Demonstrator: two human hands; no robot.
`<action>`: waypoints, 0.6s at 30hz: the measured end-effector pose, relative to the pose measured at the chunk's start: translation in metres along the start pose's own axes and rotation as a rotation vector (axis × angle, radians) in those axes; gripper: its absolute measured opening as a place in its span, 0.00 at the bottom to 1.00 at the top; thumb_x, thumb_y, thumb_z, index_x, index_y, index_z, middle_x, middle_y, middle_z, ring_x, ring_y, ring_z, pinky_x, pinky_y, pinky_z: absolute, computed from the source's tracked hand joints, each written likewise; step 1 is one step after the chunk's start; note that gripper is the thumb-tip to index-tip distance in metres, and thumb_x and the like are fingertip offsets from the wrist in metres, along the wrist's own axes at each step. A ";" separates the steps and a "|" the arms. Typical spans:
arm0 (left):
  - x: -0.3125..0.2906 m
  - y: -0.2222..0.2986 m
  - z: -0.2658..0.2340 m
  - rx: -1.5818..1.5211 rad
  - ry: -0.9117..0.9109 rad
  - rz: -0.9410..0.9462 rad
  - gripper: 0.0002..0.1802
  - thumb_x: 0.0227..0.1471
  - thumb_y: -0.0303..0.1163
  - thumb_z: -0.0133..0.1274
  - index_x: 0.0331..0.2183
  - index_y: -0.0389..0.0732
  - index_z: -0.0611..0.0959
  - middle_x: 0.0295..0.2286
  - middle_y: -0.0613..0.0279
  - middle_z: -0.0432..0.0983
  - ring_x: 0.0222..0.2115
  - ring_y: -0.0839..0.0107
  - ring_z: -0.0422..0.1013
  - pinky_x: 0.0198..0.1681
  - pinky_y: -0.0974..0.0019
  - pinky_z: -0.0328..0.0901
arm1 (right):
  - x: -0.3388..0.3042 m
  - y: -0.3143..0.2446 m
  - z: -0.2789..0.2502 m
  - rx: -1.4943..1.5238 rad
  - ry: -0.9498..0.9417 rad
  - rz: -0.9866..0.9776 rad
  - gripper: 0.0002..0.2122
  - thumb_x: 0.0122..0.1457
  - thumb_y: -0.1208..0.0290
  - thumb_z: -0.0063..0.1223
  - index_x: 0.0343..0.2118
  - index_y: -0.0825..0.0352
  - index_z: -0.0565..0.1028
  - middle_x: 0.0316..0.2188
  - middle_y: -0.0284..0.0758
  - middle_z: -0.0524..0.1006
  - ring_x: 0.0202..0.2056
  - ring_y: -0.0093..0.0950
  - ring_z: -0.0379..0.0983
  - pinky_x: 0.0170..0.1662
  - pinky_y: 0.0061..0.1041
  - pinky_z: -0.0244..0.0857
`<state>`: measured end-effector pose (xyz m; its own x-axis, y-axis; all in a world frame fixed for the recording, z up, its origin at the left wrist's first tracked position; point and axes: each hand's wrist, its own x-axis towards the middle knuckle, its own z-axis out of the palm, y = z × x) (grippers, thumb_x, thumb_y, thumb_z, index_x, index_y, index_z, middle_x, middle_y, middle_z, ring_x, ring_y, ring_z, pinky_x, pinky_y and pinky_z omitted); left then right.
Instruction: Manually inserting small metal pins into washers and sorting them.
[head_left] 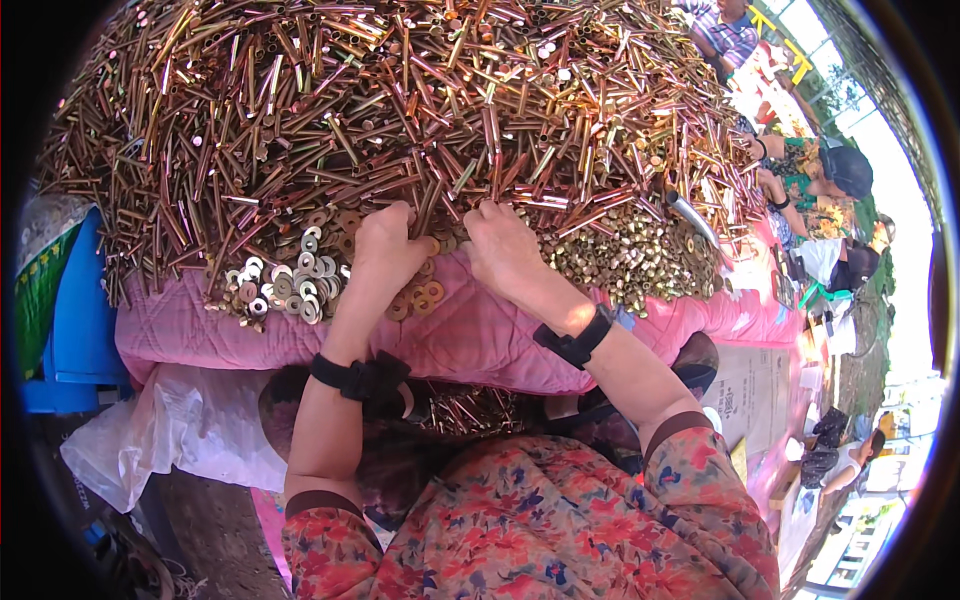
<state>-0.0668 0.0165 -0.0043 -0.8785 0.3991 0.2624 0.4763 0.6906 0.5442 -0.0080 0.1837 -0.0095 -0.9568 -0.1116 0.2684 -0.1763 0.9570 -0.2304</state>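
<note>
Left hand point(385, 248) and right hand point(503, 250) are held near each other at the near edge of a big pile of coppery metal tubes point(300, 130). Fingers of both are curled in; fingertips are hidden, so whether anything is gripped can't be made out. Silver washers point(308, 285) are heaped left of the left hand, yellowish washers point(428, 293) are scattered between the forearms, small brass-coloured nuts point(620, 260) are piled right of the right hand. Pink quilted cloth point(430, 345) is spread underneath.
</note>
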 end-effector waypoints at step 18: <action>-0.044 0.016 -0.026 -1.397 -0.273 -0.603 0.08 0.50 0.28 0.49 0.33 0.33 0.74 0.18 0.67 0.67 0.11 0.84 0.55 0.13 0.77 0.52 | -0.018 0.016 -0.007 0.458 0.177 0.208 0.09 0.48 0.72 0.53 0.32 0.69 0.78 0.26 0.41 0.77 0.25 0.33 0.74 0.30 0.27 0.66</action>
<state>-0.0211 -0.0052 0.0135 -0.8143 0.4799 -0.3265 -0.4829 -0.2479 0.8399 0.0081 0.2023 -0.0115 -0.9355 0.1528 0.3185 -0.1079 0.7349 -0.6696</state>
